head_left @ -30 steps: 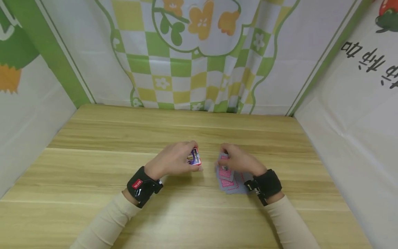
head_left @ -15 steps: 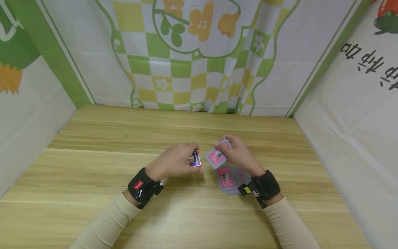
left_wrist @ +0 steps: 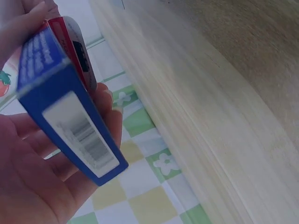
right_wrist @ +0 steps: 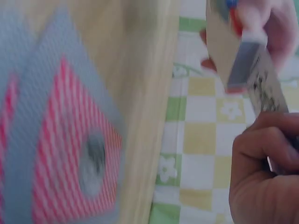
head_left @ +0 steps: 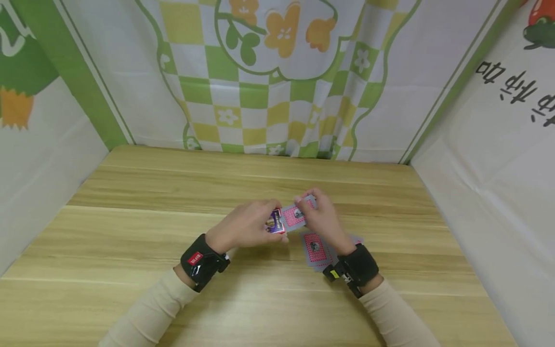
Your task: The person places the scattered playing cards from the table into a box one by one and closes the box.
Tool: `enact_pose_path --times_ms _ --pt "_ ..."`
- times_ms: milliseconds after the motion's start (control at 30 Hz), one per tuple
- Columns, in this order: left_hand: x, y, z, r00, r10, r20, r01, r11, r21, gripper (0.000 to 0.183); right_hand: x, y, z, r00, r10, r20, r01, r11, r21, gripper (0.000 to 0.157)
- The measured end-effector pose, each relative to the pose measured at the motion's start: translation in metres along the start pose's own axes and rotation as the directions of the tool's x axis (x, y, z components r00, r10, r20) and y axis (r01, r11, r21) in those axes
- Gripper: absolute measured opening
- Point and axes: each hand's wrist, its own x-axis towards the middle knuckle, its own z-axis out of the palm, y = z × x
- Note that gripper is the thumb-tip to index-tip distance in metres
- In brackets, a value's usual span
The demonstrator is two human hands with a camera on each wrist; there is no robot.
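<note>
My left hand (head_left: 244,224) grips a small playing-card box (head_left: 275,221) between thumb and fingers. In the left wrist view the box's blue side (left_wrist: 46,88) carries a white barcode label, and a red flap stands out at its mouth. With thumb and fingers my right hand (head_left: 324,221) pinches a playing card (head_left: 293,218), pink-patterned back up in the head view. Its far end meets the box's open end; whether it is one card or a thin stack, I cannot tell. Below the right hand, more playing cards (head_left: 314,246) lie spread on the table, partly covered by the wrist.
The wooden table (head_left: 173,183) reaches back to a checked green-and-yellow curtain (head_left: 251,96). White printed sheets close in the left and right sides. Each wrist wears a black strap (head_left: 201,262) with a camera.
My right hand has lifted the card from the spread ones on the table and brought it leftward to the box's mouth. The left hand with the box has stayed nearly still.
</note>
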Motion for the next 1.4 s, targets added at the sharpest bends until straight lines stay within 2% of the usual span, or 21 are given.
enact_pose_path --times_ms 67,167,233,367,467,533,633,733,800,867,967,1000,1067,1133,1233,1300,1400 --pt "0.000 0.000 0.000 1.000 -0.009 -0.015 0.009 1.000 0.001 0.070 -0.004 -0.003 0.007 1.000 0.018 0.016 -0.018 1.000 0.013 0.026" --pt "0.000 -0.001 0.000 0.999 -0.010 -0.037 0.010 1.000 0.017 0.068 -0.010 -0.011 0.017 0.995 0.052 0.084 -0.052 0.999 -0.011 0.033" --pt "0.000 -0.002 0.000 0.999 -0.002 -0.044 0.004 0.999 0.032 0.066 -0.014 -0.017 0.021 0.989 0.064 0.130 -0.058 0.997 -0.049 0.042" --pt "0.001 -0.003 0.001 0.999 0.014 -0.051 -0.011 0.998 0.062 0.062 -0.018 -0.025 0.026 0.985 0.057 0.161 -0.034 0.989 -0.143 0.065" --pt "0.001 -0.004 0.001 0.999 0.017 -0.050 -0.015 0.999 0.050 0.055 -0.020 -0.026 0.028 0.980 0.041 0.196 -0.006 0.984 -0.176 0.075" --pt "0.002 -0.004 0.002 0.998 0.008 -0.055 -0.006 0.999 0.037 0.048 -0.020 -0.025 0.030 0.966 0.007 0.259 0.046 0.979 -0.197 0.071" --pt "0.002 -0.005 0.001 0.997 -0.021 -0.068 0.022 1.000 0.020 0.036 -0.022 -0.025 0.033 0.929 -0.066 0.364 0.156 0.962 -0.224 0.064" --pt "0.001 -0.005 -0.001 0.997 -0.039 -0.073 0.040 0.999 0.018 0.035 -0.022 -0.026 0.029 0.889 -0.100 0.447 0.225 0.946 -0.236 0.059" --pt "0.001 -0.006 -0.002 0.997 -0.039 -0.069 0.041 0.999 0.023 0.037 -0.020 -0.025 0.022 0.881 -0.083 0.465 0.208 0.952 -0.224 0.055" --pt "0.002 -0.006 -0.002 0.998 -0.037 -0.060 0.039 0.999 0.033 0.046 -0.015 -0.022 0.010 0.881 -0.068 0.467 0.186 0.960 -0.210 0.048" --pt "0.002 -0.004 -0.001 0.998 -0.046 -0.041 0.048 0.998 0.041 0.060 -0.007 -0.014 -0.008 0.889 -0.054 0.455 0.192 0.945 -0.263 0.037" --pt "0.002 -0.004 -0.001 0.998 -0.052 -0.031 0.054 0.998 0.042 0.063 -0.006 -0.012 -0.015 0.892 -0.036 0.451 0.191 0.934 -0.303 0.034" --pt "0.002 -0.003 -0.001 0.998 -0.067 -0.014 0.067 0.997 0.047 0.068 -0.003 -0.007 -0.025 0.892 -0.004 0.452 0.218 0.880 -0.421 0.035" --pt "0.001 -0.003 -0.001 0.997 -0.080 -0.002 0.080 0.995 0.052 0.070 -0.003 -0.003 -0.033 0.888 0.064 0.455 0.221 0.809 -0.544 0.043" --pt "0.001 -0.003 0.000 0.996 -0.092 0.007 0.091 0.994 0.054 0.072 -0.004 0.001 -0.038 0.878 0.162 0.451 0.215 0.708 -0.673 0.056" --pt "0.001 -0.003 0.000 0.996 -0.093 0.011 0.092 0.994 0.054 0.072 -0.005 0.003 -0.039 0.870 0.213 0.445 0.197 0.676 -0.710 0.062" --pt "0.002 -0.003 0.000 0.996 -0.089 0.013 0.089 0.995 0.051 0.070 -0.005 0.005 -0.038 0.868 0.253 0.427 0.165 0.665 -0.729 0.062"
